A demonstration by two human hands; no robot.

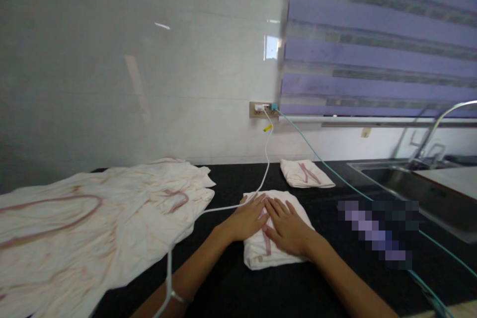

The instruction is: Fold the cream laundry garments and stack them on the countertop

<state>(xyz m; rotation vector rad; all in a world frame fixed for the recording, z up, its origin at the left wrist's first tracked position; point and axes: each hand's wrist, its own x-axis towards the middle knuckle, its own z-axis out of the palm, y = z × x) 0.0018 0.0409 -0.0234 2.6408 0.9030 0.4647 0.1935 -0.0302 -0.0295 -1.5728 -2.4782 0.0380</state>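
A folded white cloth (257, 256) with a pinkish stripe lies on the black counter in front of me. My left hand (248, 218) rests flat on its upper left part, fingers stretched out. Beside it, my right hand (288, 228) presses flat on the middle of the same cloth, fingers spread. The two hands meet near the fingertips. A white cable (219, 207) runs across the cloth's far left corner and over my left forearm. To the left spreads a large, crumpled white cloth (145, 223) with reddish-brown bands.
A smaller folded cloth (307, 174) lies near the wall. Cables lead from the wall outlet (263, 109), including a green cord (328, 166) crossing to the right. At right are a blurred-out item (376, 233), a sink (395, 179) and a faucet (428, 139).
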